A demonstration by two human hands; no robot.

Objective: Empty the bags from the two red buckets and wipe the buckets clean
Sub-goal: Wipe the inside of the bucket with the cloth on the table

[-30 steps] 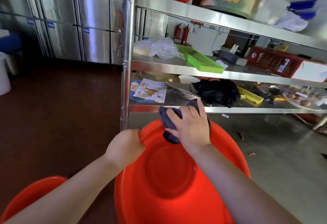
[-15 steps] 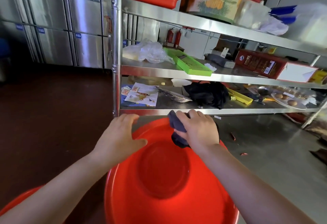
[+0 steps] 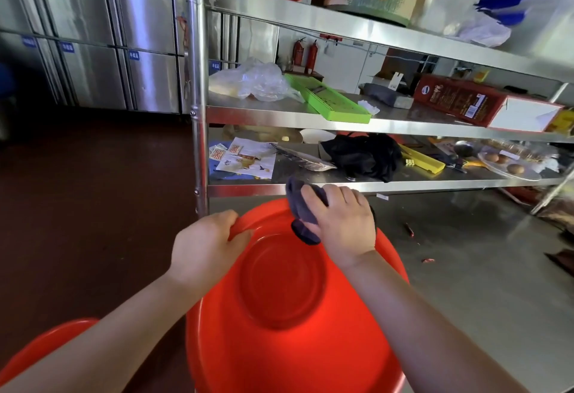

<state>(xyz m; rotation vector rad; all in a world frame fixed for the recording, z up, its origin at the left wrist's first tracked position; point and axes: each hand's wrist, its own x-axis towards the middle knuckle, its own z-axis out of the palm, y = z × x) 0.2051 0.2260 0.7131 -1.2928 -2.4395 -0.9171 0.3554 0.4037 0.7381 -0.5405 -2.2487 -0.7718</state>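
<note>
Bucket (image 3: 289, 315) centre frame, tilted toward us. Left hand (image 3: 205, 245) grips rim at 10 o'clock; right hand (image 3: 343, 224) holds cloth (image 3: 302, 206) at 12. Hard wiping could slip our rim grip.

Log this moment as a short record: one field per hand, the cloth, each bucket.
left hand: grips the near bucket's far-left rim
right hand: holds the cloth against the far inner wall
cloth: dark grey, bunched under the fingers
near bucket: red, no bag inside
second bucket: red, only its rim in view, lower left
</note>
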